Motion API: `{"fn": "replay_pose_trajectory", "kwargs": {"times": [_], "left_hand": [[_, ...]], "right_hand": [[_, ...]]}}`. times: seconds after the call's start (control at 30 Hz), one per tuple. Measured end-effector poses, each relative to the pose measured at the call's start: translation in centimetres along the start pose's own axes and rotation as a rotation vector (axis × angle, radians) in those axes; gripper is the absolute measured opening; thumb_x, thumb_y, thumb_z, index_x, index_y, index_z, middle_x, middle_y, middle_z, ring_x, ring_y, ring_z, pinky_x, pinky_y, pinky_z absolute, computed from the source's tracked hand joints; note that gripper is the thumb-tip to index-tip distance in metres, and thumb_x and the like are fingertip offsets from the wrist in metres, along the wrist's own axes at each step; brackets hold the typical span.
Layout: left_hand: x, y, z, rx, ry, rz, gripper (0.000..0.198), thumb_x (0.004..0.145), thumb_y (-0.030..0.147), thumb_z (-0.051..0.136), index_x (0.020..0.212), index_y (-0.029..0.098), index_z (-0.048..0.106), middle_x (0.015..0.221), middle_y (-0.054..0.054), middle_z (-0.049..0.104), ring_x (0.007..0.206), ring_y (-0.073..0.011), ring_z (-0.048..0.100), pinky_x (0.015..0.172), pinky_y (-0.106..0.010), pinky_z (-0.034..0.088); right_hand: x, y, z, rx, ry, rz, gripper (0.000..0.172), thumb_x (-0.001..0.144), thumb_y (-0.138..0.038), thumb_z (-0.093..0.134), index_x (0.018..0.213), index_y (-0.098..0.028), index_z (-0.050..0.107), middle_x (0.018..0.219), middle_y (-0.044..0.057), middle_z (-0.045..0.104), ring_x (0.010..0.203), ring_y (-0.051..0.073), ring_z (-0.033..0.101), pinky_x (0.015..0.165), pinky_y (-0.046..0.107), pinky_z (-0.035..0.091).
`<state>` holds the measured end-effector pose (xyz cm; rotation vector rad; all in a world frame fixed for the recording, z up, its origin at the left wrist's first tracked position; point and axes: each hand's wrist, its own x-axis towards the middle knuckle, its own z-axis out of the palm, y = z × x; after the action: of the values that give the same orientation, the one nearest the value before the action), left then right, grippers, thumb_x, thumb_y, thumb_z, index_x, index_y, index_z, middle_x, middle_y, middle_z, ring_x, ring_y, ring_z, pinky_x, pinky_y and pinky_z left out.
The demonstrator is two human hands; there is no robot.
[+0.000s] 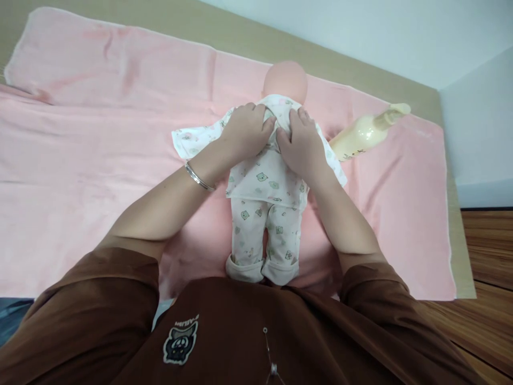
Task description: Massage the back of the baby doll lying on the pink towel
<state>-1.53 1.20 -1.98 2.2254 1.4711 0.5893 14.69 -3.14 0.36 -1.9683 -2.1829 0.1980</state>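
Note:
A bald baby doll (285, 80) lies lengthwise in front of me, its head at the far end. It wears a white shirt (264, 179) and matching trousers (248, 230), printed with small green and pink figures; the trouser ends are turned up. My left hand (249, 128) is on the left side of the shirt's upper part, fingers bent over the cloth. My right hand (301, 141) grips the same shirt on the right, its thumb close to my left thumb. Between the hands the cloth is creased. The fingertips are partly hidden.
A pink blanket (100, 160) spreads under the doll over a light wooden table (433, 107). Right of the doll a pale yellow pump bottle (363, 136) lies on its side. Behind the table is a white wall (360, 37). Brown wood flooring (489, 251) shows at the right.

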Motion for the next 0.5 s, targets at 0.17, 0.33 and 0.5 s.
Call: {"fn": "replay_pose_trajectory", "kwargs": {"times": [0.17,0.33,0.5], "left_hand": [[-2.5,3.3,-1.5,-0.001,-0.036,0.104,0.032,0.105,0.029,0.037,0.107,0.022,0.067,0.12,-0.016,0.069,0.128,-0.0363,0.06,0.118,-0.056,0.046],[-1.7,2.9,-1.7,-0.021,-0.021,0.093,0.034,0.1,0.027,0.037,0.1,0.028,0.07,0.108,-0.014,0.072,0.111,-0.0342,0.066,0.106,-0.057,0.055],[0.3,0.3,-0.2,-0.024,-0.007,0.049,0.046,0.101,0.029,0.029,0.129,0.025,0.065,0.126,-0.018,0.071,0.13,-0.0397,0.06,0.115,-0.066,0.046]], "right_hand": [[1.2,1.8,0.8,0.014,0.011,0.028,0.061,0.113,-0.046,0.035,0.157,-0.004,0.043,0.169,0.026,0.037,0.164,0.041,0.03,0.135,0.067,0.022],[-2.2,-0.9,-0.5,-0.056,-0.049,-0.051,0.066,0.111,-0.037,0.037,0.164,0.002,0.033,0.171,0.028,0.031,0.165,0.041,0.027,0.139,0.063,0.022],[-3.4,-2.7,-1.4,0.01,-0.078,-0.096,0.057,0.109,-0.029,0.035,0.162,-0.008,0.041,0.173,0.019,0.032,0.167,0.036,0.023,0.141,0.063,0.016]]}}
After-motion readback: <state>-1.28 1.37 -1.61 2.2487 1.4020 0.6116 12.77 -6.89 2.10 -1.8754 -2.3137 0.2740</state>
